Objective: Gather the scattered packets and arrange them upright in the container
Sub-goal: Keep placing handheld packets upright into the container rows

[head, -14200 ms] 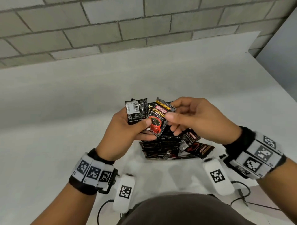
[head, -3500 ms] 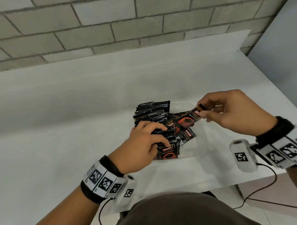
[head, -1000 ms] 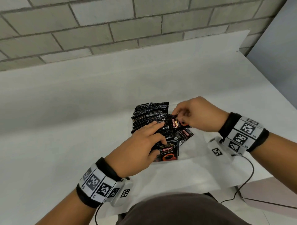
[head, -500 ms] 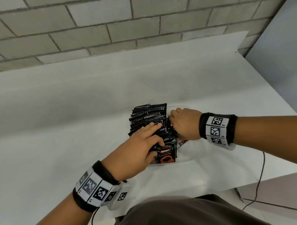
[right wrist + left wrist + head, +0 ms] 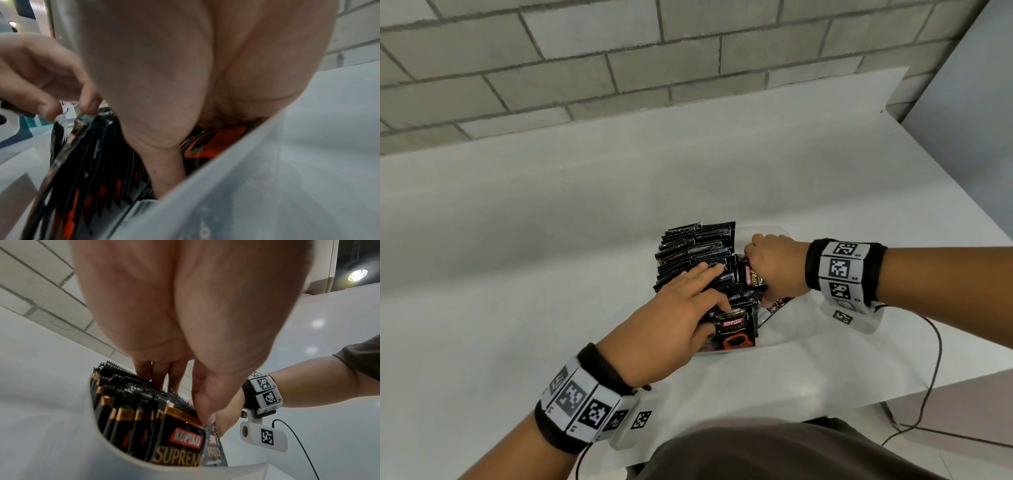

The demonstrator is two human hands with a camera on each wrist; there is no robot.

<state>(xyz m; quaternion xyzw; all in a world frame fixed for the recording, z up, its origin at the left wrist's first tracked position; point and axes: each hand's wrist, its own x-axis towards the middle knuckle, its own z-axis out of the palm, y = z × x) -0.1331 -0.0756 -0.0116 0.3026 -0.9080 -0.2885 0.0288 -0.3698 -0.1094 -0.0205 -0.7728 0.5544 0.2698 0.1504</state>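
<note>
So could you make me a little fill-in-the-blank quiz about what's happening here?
1. The black foil coffee packets stand in a translucent plastic ___.
2. The brand printed in red on the front packet is ___.
3. The wall behind the white table is built of grey ___.
4. The left hand rests on the row, while the right hand reaches ___ the container.

Missing words: container; Kopiko; bricks; into

The container [image 5: 774, 342] is crowded: upright packets [image 5: 698, 253] fill its left side, and both hands sit over the middle. Its right half, beyond the right hand [image 5: 777, 267], looks open, though the clear wall is hard to trace. The white table [image 5: 551, 240] lies open all round.
</note>
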